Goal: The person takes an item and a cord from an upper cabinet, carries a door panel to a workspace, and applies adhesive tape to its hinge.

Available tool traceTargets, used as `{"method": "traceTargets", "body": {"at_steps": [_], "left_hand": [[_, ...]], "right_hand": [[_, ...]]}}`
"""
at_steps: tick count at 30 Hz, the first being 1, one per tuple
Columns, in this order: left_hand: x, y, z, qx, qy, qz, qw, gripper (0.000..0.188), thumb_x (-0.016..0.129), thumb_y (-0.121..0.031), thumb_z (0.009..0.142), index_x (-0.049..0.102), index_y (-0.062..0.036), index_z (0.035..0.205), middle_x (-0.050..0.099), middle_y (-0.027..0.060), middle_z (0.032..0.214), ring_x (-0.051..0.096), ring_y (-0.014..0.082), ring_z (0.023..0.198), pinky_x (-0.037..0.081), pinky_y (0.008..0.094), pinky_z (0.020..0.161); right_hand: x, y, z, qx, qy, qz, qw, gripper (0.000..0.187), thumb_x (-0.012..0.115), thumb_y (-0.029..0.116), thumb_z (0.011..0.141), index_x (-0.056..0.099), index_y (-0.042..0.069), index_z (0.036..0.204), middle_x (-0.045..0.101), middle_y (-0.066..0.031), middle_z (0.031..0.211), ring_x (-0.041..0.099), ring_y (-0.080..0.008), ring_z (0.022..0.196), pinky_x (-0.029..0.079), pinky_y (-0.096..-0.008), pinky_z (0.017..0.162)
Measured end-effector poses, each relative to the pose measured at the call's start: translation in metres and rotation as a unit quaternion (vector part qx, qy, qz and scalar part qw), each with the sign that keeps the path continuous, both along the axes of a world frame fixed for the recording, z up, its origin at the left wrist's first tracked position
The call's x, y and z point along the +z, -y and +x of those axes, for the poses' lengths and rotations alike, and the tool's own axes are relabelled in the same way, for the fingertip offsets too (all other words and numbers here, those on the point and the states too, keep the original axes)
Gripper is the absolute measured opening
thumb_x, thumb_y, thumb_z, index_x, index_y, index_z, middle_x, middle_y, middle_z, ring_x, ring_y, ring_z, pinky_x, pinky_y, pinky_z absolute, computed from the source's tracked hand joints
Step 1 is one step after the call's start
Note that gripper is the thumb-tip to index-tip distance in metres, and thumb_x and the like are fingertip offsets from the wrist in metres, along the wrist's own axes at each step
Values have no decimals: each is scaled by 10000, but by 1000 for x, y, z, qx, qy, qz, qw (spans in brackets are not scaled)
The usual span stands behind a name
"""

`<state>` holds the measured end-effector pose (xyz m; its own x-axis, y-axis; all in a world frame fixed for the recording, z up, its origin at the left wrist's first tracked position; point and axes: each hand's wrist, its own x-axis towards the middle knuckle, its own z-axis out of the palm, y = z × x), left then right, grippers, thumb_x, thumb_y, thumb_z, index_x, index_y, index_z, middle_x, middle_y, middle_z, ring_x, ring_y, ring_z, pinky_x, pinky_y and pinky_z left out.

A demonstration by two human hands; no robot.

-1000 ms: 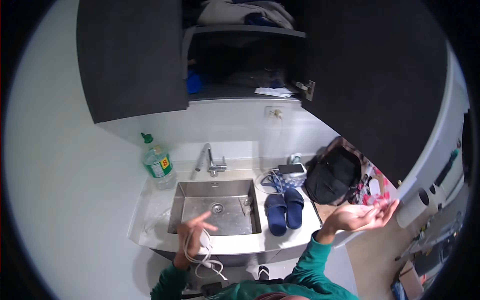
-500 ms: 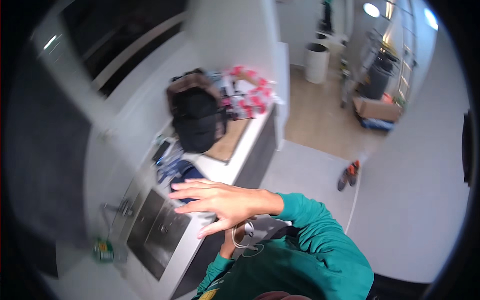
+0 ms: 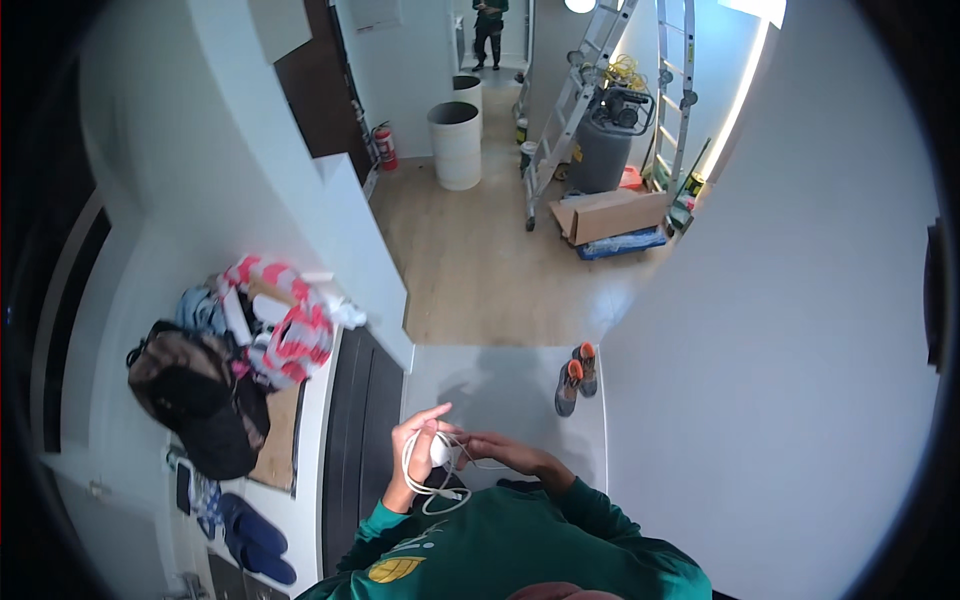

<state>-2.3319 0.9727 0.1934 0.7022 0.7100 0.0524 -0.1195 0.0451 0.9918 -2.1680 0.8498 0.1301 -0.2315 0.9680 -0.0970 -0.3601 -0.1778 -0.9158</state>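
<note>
In front of my chest, my left hand (image 3: pixel 408 455) is closed around a loosely coiled white cable (image 3: pixel 407 470). A small rounded white piece (image 3: pixel 440 452), whose kind I cannot make out, sits against its palm. The loops hang below the fingers, with a plug end near my green shirt. Close beside it, my right hand (image 3: pixel 497 452) has its fingers together at a strand of the same cable; its fingertips are partly hidden behind the loops.
To the left, a counter (image 3: pixel 313 420) bears a backpack (image 3: pixel 205 400), a red-and-white bag (image 3: pixel 290 345) and dark blue slippers (image 3: pixel 255 540). Shoes (image 3: pixel 575 380) stand on the floor ahead. Farther off are a white bin (image 3: pixel 455 150), a ladder (image 3: pixel 565 125), a cardboard box (image 3: pixel 620 215) and a distant person (image 3: pixel 488 25).
The view has swung right, away from the sink. My right hand, earlier spread out over the counter, has come back to the cable at my left hand.
</note>
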Motion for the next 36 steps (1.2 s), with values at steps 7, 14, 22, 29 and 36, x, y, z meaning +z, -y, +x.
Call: {"method": "traceTargets", "body": {"at_steps": [7,14,22,29,36], "left_hand": [[-52,-173,130,-13,-66,62,996,387,489,-271,999,650,30,1181,742,110,876,546,78,601,428,225,547],[-45,-308,343,-118,-9,133,984,333,501,-231,986,657,-3,1172,744,98,865,576,105,597,467,265,553],[-26,-383,588,-226,-15,304,925,297,532,-210,976,670,-62,1193,742,101,856,648,136,638,514,278,592],[-55,-399,714,-127,-55,137,981,326,562,-274,997,675,22,1076,726,111,807,688,152,711,533,288,628],[-116,-386,883,-86,-37,127,987,331,554,-284,1018,658,25,1075,698,83,875,651,140,783,523,271,703]], "right_hand": [[-24,-127,132,-38,54,-83,994,417,486,337,1040,563,29,1310,493,48,806,495,-72,821,431,-249,862],[-23,-260,246,-168,-22,-72,983,596,540,448,990,435,23,1394,566,-82,1300,503,-181,1236,379,-349,1057],[-2,-317,408,-164,-342,4,925,594,547,407,975,406,9,1392,648,-125,1134,594,-258,1131,392,-451,1056],[-46,-330,602,-307,-224,-123,917,357,499,250,1007,472,70,1314,640,-66,1044,634,-210,981,523,-405,841],[-58,-353,792,-308,-258,-99,910,583,449,482,1015,396,121,1470,622,-70,1219,642,-185,1007,550,-362,868]]}}
